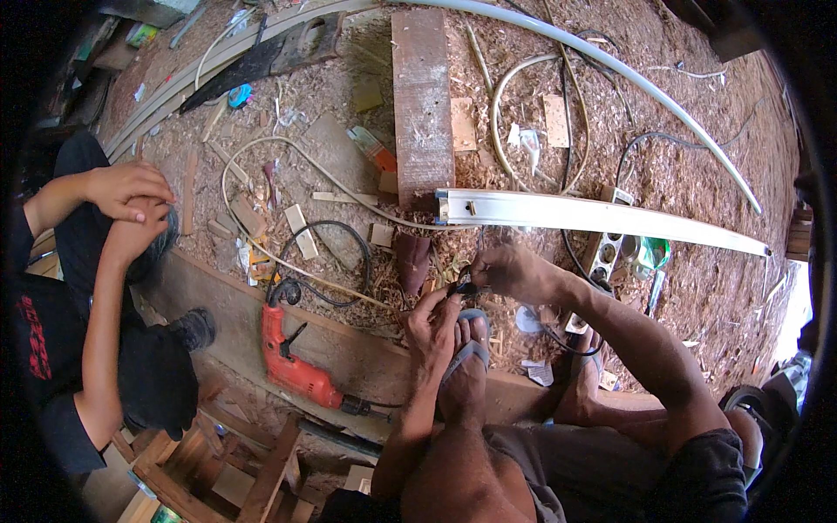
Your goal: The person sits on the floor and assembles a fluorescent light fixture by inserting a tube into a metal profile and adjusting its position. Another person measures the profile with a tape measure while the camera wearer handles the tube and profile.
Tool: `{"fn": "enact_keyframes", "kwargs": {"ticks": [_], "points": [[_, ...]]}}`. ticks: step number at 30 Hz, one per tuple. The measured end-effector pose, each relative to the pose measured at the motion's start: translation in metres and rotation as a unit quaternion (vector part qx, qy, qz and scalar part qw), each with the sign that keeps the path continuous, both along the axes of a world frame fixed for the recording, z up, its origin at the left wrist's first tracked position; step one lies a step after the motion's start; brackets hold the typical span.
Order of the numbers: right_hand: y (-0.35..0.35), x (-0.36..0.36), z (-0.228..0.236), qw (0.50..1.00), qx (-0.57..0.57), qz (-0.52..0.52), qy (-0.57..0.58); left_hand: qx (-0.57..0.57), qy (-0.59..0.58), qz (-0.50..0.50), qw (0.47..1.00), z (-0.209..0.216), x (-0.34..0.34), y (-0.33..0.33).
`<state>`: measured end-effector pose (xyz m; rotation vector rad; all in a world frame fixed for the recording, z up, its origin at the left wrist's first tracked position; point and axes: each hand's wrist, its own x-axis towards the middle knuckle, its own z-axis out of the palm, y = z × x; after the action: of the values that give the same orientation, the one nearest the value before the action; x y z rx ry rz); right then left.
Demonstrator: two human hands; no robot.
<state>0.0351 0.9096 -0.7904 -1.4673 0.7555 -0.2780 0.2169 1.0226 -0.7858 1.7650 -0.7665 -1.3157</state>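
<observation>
My left hand [430, 327] and my right hand [514, 275] come together above my sandalled foot. Between their fingertips is a small black piece [462, 284], too small and partly covered to name; both hands pinch it. Just beyond the fingers, a long white metal channel [602, 220], like a lamp housing, has its left end resting on a wooden plank [422, 105]. Beside that end lies a dark reddish-brown, tapered piece [413, 261]. A pale cable [349, 290] runs across the ground toward my left hand.
A red power drill [295, 362] lies left of my left forearm. Under the channel sits a power strip [603, 260], with a green-and-white container [645, 254] alongside. Another person's hands [135, 205] are crossed at far left. A handsaw [270, 57] rests among shavings and scraps.
</observation>
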Motion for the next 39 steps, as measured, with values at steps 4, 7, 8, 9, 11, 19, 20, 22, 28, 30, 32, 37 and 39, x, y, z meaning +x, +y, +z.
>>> {"fn": "enact_keyframes", "kwargs": {"ticks": [4,7,8,9,11,19,20,22,28,30,32,37,39], "points": [[-0.001,-0.002,0.011,1.000,0.000,-0.004,0.024,-0.087,-0.097,-0.051,0.990,0.006,0.000,0.000],[-0.004,-0.001,0.016,0.997,-0.077,0.006,-0.018,-0.136,-0.173,-0.062,0.974,0.004,0.001,-0.002],[-0.004,-0.001,0.017,0.996,-0.086,0.010,-0.018,-0.125,-0.145,-0.043,0.981,0.002,0.001,-0.003],[-0.004,-0.001,0.017,0.995,-0.093,0.014,-0.019,-0.122,-0.124,-0.019,0.985,0.001,0.000,-0.005],[-0.001,-0.001,0.016,0.994,-0.103,0.019,-0.020,-0.131,-0.132,0.002,0.983,-0.001,-0.003,-0.007],[0.032,-0.003,0.016,0.981,-0.193,0.032,-0.001,-0.014,-0.081,0.052,0.995,0.006,-0.018,-0.013],[0.036,-0.005,0.019,0.985,-0.171,0.031,0.000,0.013,-0.104,0.041,0.994,0.004,-0.015,-0.015],[0.047,-0.008,0.030,0.997,-0.067,-0.022,0.000,0.052,-0.068,0.022,0.996,0.001,-0.009,-0.011],[0.045,-0.002,0.058,0.949,0.278,-0.147,0.016,-0.014,0.023,-0.002,1.000,-0.016,0.003,-0.001],[0.033,0.005,0.068,0.953,0.262,-0.150,0.009,-0.044,0.038,-0.019,0.998,-0.017,0.004,0.002],[0.017,0.009,0.078,0.952,0.276,-0.126,0.047,-0.071,0.035,-0.014,0.997,-0.017,0.004,0.003],[-0.007,0.020,0.093,0.975,0.220,-0.013,0.002,0.046,0.172,0.010,0.984,-0.011,0.006,0.017],[-0.010,0.035,0.084,0.985,0.174,-0.009,0.007,0.034,0.119,-0.026,0.992,-0.010,0.003,0.021]]}}
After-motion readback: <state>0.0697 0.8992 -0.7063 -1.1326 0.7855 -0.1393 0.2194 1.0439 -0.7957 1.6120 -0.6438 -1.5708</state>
